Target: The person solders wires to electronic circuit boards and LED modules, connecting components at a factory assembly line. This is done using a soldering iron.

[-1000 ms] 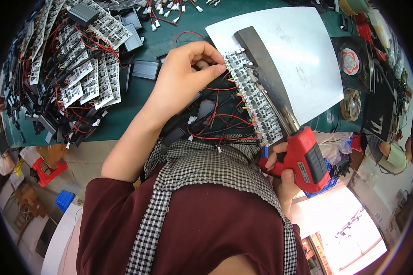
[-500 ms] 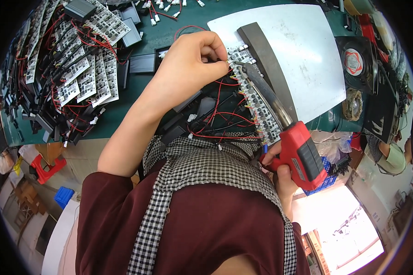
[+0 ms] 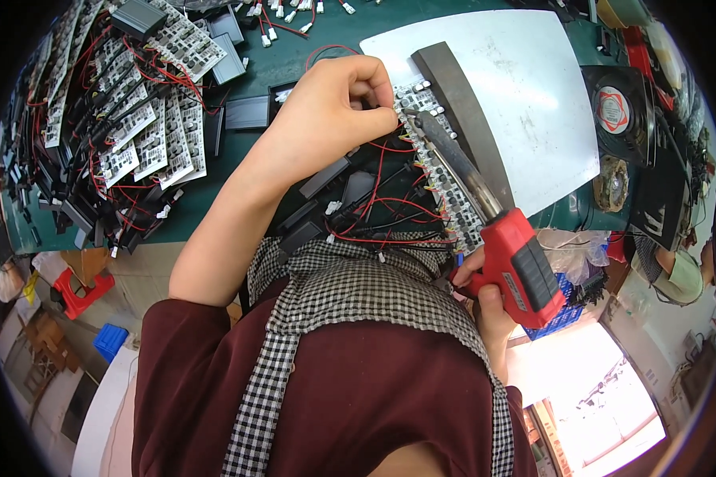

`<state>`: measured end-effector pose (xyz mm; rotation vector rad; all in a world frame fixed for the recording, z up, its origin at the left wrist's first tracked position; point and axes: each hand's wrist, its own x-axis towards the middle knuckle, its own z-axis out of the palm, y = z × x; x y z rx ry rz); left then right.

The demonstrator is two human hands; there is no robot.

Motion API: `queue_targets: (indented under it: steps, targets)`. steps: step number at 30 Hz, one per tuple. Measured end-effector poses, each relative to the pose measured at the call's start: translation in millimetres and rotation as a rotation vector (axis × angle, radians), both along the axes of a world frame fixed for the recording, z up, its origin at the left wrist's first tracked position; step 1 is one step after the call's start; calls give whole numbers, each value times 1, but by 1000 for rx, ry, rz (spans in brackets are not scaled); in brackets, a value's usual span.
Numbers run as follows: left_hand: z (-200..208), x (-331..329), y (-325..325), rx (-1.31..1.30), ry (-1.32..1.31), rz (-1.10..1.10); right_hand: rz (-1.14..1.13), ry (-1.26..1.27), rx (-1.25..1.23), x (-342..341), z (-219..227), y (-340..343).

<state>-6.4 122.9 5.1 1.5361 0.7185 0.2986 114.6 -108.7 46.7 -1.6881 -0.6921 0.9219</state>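
My right hand (image 3: 495,308) grips a red and black soldering gun (image 3: 525,270). Its metal barrel slants up and left over a strip of white circuit boards (image 3: 452,199), and the tip rests at the upper end of the strip, close to my left fingertips. My left hand (image 3: 330,111) is closed in a pinch at that same board edge; whatever sits between finger and thumb is hidden. Red wires (image 3: 380,179) run from the boards' left edge to black plastic cases (image 3: 358,189) below my left wrist. A dark straight bar (image 3: 463,111) lies along the boards' right side.
Under the bar is a white sheet (image 3: 541,87). A heap of circuit boards (image 3: 167,135) with wires and black cases covers the table's left. White connectors (image 3: 270,32) lie at the far edge. On the right are a solder reel (image 3: 614,110) and a round brownish piece (image 3: 611,183).
The soldering gun has shifted very slightly left, with its tip still by the upper board edge. My left hand keeps its pinch almost unmoved.
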Motion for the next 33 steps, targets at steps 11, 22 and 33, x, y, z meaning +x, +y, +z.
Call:
queue_targets:
  steps: [11, 22, 33]
  targets:
    - [0, 2, 3, -9, 27, -28, 7, 125, 70, 1, -7, -7]
    - [4, 4, 4, -6, 16, -6, -76, 75, 37, -3, 3, -5]
    - [8, -1, 0, 67, 29, -11, -36, 127, 85, 1, 1, -8]
